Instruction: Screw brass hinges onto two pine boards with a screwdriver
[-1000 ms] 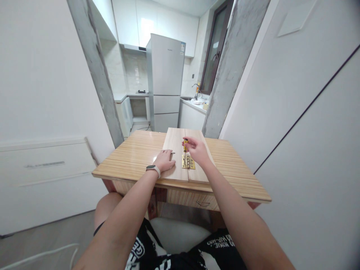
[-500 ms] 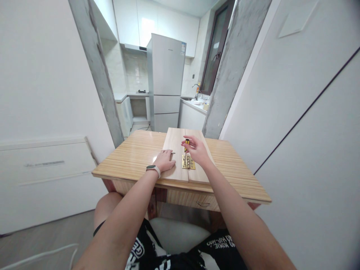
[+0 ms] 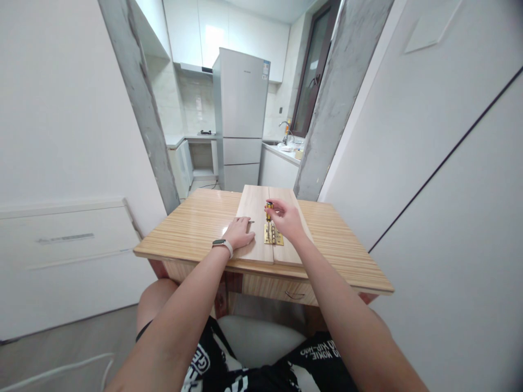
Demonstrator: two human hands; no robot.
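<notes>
Two pale wooden boards lie side by side on a striped wooden table. A brass hinge spans the seam between them near the front edge. My right hand grips a yellow and black screwdriver that stands upright over the hinge. My left hand rests flat on the left board, fingers spread, with a watch on the wrist. A small dark thing, maybe a screw, lies by the fingertips of my left hand.
A drawer with a handle sits under the table's front edge. My knees and a seat are below it. Beyond the table stand a concrete pillar, a second pillar, a fridge and kitchen counters. White walls flank both sides.
My right hand's fingers have shifted slightly around the screwdriver handle, as in a turn. My left hand and the boards have not moved.
</notes>
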